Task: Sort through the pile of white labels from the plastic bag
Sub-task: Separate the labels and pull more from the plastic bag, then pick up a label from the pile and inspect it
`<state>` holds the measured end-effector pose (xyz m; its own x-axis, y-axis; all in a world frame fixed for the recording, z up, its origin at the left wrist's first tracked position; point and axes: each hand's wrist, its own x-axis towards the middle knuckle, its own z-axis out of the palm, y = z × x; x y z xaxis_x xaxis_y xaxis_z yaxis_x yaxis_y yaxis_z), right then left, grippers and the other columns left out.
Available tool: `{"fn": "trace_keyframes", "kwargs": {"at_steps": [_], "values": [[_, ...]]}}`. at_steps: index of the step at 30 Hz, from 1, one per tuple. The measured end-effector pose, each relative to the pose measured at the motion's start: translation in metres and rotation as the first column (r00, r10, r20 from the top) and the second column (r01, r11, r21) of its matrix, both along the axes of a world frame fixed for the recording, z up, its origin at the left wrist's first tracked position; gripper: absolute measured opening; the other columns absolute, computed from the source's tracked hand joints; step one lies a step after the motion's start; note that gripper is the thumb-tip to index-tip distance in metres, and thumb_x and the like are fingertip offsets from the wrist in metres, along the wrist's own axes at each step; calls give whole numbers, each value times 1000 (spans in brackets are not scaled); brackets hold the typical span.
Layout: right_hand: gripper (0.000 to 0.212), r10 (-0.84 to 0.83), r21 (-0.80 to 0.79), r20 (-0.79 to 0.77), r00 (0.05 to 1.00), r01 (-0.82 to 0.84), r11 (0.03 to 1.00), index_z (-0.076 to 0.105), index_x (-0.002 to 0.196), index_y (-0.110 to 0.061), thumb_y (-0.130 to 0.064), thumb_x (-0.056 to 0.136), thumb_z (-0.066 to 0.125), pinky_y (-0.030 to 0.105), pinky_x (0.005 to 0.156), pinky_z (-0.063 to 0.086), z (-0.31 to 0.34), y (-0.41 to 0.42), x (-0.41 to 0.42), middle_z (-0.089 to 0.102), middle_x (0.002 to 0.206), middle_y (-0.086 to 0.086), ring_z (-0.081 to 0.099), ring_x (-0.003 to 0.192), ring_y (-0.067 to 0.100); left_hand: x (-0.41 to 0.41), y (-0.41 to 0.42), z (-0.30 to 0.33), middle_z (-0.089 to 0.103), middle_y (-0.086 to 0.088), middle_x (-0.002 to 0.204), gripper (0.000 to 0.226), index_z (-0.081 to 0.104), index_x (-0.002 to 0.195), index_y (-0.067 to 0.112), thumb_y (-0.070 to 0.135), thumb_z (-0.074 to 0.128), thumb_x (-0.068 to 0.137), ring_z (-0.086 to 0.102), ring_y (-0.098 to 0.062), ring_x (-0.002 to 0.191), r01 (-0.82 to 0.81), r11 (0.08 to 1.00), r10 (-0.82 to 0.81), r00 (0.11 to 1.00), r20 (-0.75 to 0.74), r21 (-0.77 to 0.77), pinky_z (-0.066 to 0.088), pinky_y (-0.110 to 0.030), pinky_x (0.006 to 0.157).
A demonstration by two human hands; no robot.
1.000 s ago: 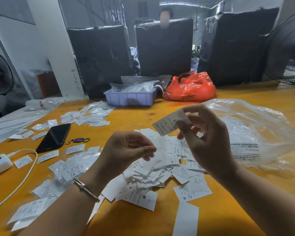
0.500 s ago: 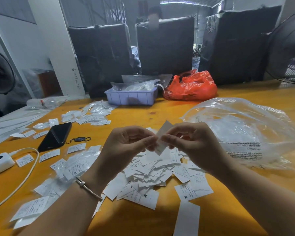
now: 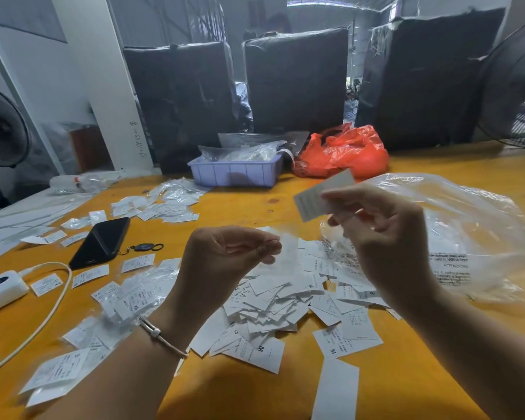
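Note:
A heap of white labels [image 3: 288, 301] lies on the yellow table [image 3: 255, 389] in front of me. My right hand [image 3: 385, 237] is raised above the heap and pinches one white label [image 3: 322, 195] between thumb and fingers. My left hand [image 3: 225, 256] hovers over the heap's left side with curled fingers, pinching a blurred white label [image 3: 287, 256] that hangs down. The clear plastic bag [image 3: 455, 231] lies crumpled on the table behind and right of my right hand.
Sorted labels and small clear sleeves [image 3: 128, 298] are spread at left. A black phone [image 3: 100, 242], a white power bank [image 3: 0, 287] with cable, a lilac tray [image 3: 237, 172] and a red bag [image 3: 343, 154] stand further back. Black wrapped bales and fans surround the table.
Half a second ago both hands met over one label above the heap. My right hand has since lifted up and right with a label; my left hand stays low holding another.

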<state>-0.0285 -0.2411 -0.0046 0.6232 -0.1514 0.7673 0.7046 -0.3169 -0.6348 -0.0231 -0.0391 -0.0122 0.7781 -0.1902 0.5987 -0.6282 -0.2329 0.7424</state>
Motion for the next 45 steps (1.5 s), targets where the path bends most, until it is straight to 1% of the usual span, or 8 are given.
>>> {"fn": "trace_keyframes", "kwargs": {"at_steps": [3,6,11,18,28,33,38,45], "values": [[39,-33,28,140,990,29,999,62,118,-18,2,86,67,23,61,56,7,0,-6,71,95,2,69,77,12,1,1,0,77,0,79,26,76,92,8,21,76,70,74,-11,67,-48,998,46,997,63,32,57,-17,67],[47,-21,-88,222,975,42,995,54,127,-13,-2,85,71,26,56,57,7,4,-10,69,96,-6,69,82,8,0,0,0,77,1,79,26,76,92,7,21,77,70,74,-10,68,-62,998,60,996,68,24,56,-15,67],[36,-7,-184,212,977,47,982,60,119,-8,-7,84,73,25,53,53,4,5,-10,73,87,-1,70,75,7,0,0,1,76,4,80,22,76,91,11,20,77,71,74,-9,69,-56,998,55,996,73,17,56,-15,67],[26,16,-141,177,984,9,990,62,110,-8,-8,86,71,21,54,53,4,5,-6,72,91,-2,70,75,4,1,2,0,76,4,79,23,76,91,8,22,77,72,74,-7,70,-47,996,38,993,112,80,57,-15,69],[16,22,-214,184,983,18,977,59,86,-20,-7,86,70,13,53,48,4,4,-2,70,82,-9,68,70,2,1,1,1,74,7,80,22,75,91,10,23,76,72,74,-4,71,-45,993,27,987,157,112,56,-13,70],[5,176,-116,130,976,-161,980,65,85,-7,-5,85,70,18,55,50,9,3,-6,72,82,-4,69,67,11,1,0,0,77,3,79,27,77,93,8,26,75,73,74,-7,70,-9,992,-7,992,123,129,57,-15,69],[5,202,-123,43,978,-195,973,67,82,-5,-3,83,71,22,54,51,9,5,-6,72,76,-4,68,63,12,1,2,0,76,9,79,20,76,90,14,26,75,74,74,-6,72,16,992,-29,995,99,124,55,-12,72],[12,146,-197,3,989,-143,970,70,81,-12,-1,79,74,22,55,50,10,2,-4,72,77,-11,69,68,6,3,3,-1,76,7,80,18,77,86,10,25,73,77,74,-6,76,45,987,-56,996,68,154,55,-13,73]]}}
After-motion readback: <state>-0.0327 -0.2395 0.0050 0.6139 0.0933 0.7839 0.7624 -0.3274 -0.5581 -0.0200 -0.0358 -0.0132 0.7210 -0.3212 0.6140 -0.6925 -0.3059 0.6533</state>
